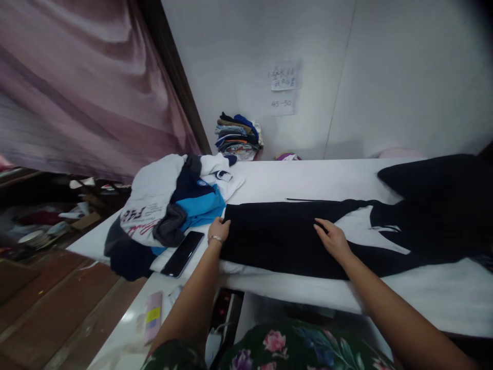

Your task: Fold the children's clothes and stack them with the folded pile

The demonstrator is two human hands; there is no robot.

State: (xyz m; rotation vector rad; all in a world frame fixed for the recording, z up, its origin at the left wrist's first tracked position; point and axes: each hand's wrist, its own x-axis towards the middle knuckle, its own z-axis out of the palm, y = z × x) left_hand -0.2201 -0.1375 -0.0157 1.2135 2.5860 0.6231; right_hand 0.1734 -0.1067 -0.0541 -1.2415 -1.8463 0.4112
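Observation:
A pair of black trousers [285, 236] lies flat across a white padded table [308, 177], legs pointing left. My left hand [218, 229] is closed on the hem end of the trouser legs, a bracelet on its wrist. My right hand [332, 238] rests flat on the upper leg, fingers stretched out. More black cloth [442, 195] lies bunched at the right end of the table.
A heap of white, blue and grey garments [169, 205] sits at the table's left end. A black phone [183, 253] lies beside it. Folded clothes [238, 134] are stacked against the wall. A pink curtain [77, 87] hangs at the left.

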